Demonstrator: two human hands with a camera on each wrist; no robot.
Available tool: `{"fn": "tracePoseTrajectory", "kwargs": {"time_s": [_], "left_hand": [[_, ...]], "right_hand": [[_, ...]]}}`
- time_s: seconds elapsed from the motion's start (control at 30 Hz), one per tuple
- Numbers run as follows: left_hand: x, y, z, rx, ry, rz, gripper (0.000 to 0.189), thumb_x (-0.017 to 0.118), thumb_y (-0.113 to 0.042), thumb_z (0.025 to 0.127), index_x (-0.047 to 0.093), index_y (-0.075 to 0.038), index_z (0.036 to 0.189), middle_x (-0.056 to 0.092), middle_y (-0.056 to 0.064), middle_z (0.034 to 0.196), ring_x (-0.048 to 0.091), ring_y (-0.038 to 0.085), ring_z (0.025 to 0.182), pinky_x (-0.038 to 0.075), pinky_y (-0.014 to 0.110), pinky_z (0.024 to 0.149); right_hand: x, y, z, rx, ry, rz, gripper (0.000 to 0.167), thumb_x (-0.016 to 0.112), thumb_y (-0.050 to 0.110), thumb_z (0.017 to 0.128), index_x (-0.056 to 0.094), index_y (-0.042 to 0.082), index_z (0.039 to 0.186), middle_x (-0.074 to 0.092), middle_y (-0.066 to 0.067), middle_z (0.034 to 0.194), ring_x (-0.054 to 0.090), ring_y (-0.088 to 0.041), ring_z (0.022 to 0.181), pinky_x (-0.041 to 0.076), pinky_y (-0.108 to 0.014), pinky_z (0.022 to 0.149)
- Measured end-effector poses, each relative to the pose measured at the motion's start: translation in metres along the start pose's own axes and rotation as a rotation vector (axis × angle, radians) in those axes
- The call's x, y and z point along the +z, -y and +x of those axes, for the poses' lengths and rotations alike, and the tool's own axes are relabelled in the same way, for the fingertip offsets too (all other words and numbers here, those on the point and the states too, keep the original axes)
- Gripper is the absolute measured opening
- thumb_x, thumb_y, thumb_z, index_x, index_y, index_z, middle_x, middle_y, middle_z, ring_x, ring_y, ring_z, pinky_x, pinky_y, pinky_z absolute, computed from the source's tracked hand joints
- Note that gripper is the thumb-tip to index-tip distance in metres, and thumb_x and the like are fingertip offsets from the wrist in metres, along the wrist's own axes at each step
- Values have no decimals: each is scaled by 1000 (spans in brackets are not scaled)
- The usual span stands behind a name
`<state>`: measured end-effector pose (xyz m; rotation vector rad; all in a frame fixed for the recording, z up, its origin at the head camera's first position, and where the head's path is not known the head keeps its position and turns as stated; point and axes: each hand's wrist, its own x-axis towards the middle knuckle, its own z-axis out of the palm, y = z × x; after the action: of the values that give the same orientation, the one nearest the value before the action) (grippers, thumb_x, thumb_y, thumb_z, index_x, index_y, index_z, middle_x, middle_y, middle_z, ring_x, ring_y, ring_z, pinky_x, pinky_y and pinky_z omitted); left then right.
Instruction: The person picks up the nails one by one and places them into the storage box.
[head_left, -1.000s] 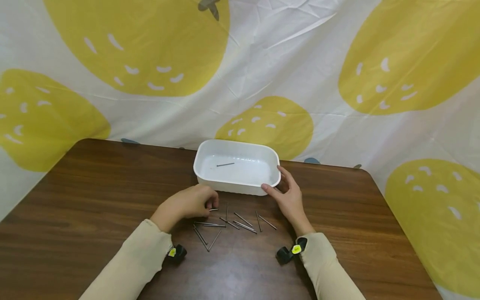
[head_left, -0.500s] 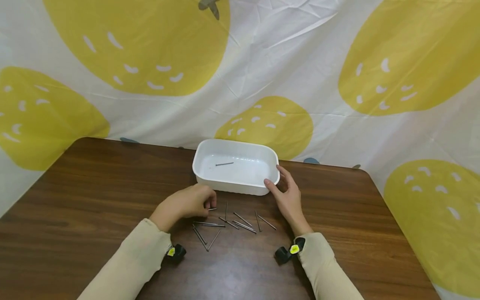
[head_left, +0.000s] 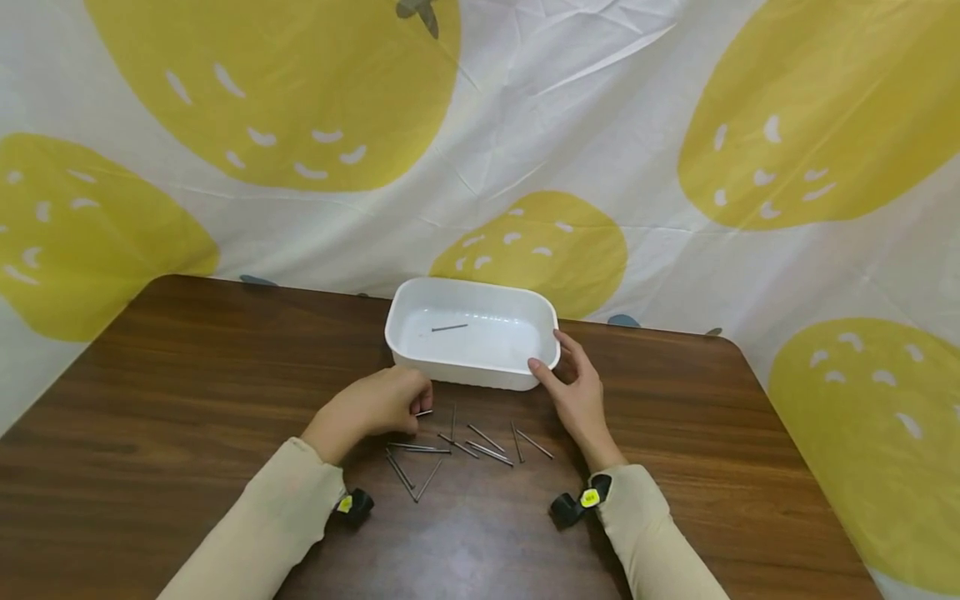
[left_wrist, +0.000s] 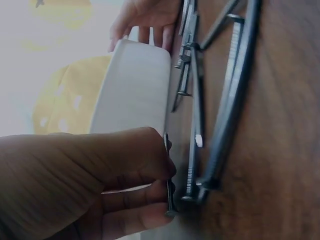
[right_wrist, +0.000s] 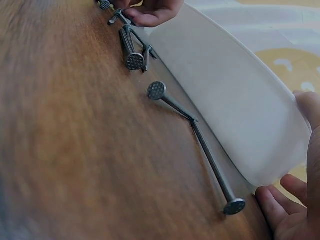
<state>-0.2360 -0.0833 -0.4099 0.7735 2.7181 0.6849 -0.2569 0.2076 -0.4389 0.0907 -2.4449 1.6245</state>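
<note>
Yellow-and-white cloth hangs past the far edge of your brown wood-grain worktop. Your left hand pinches one nail at the fingertips, near the box's front left corner. Probably fingertips only because the shank is too thin for a full grip. Your right hand holds the white box at its near right corner, thumb on the near rim, fingers round the end wall. My read: that steadies it; a light box would slide if bumped.

Box stands upright toward the far edge, which likely keeps the pile in front of it reachable from both sides. A second nail lies flat inside, left of middle. Loose nails lie scattered on your side of the box, some crossed, some side by side.

Looks: plain grey metal, straight shanks, flat round heads with textured faces, ridges just under some heads. Farther back, your wrist cameras sit at both cuffs.
</note>
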Motion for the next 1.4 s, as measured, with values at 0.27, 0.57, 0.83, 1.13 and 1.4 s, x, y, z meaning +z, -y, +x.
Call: {"fn": "tracePoseTrajectory", "kwargs": {"time_s": [0.27,0.57,0.83,1.13,1.4], "left_hand": [[-15,-5,1,192,-68,-47,19,65,7,72,65,-7,84,59,-1,74,51,8,70,44,22,65],[-56,-16,10,249,-147,78,18,66,4,74,68,-6,89,63,1,79,55,11,73,47,24,69],[-74,-15,40,298,-87,161,21,63,4,75,68,-5,93,64,3,82,57,17,76,48,28,70],[-80,-3,66,280,-54,228,20,64,2,77,69,-5,95,66,5,86,58,18,78,50,32,73],[-82,9,84,206,-21,248,18,68,0,79,69,-3,97,67,6,88,60,19,81,51,34,75]], "right_hand": [[-1,24,-12,-2,10,-20,63,72,22,93,47,7,149,58,-29,138,60,-42,124,46,-51,107],[1,28,-13,18,10,-28,61,72,24,93,49,11,148,62,-21,137,64,-32,121,49,-42,101],[0,24,-13,18,5,-40,63,70,23,95,45,9,151,57,-26,142,60,-38,127,48,-49,105],[1,13,-10,29,2,-5,64,73,24,92,47,12,150,60,-23,140,62,-37,126,48,-50,105],[2,-14,-3,-5,-24,-11,62,75,34,90,51,23,147,65,-14,135,65,-30,122,50,-48,103]]}}
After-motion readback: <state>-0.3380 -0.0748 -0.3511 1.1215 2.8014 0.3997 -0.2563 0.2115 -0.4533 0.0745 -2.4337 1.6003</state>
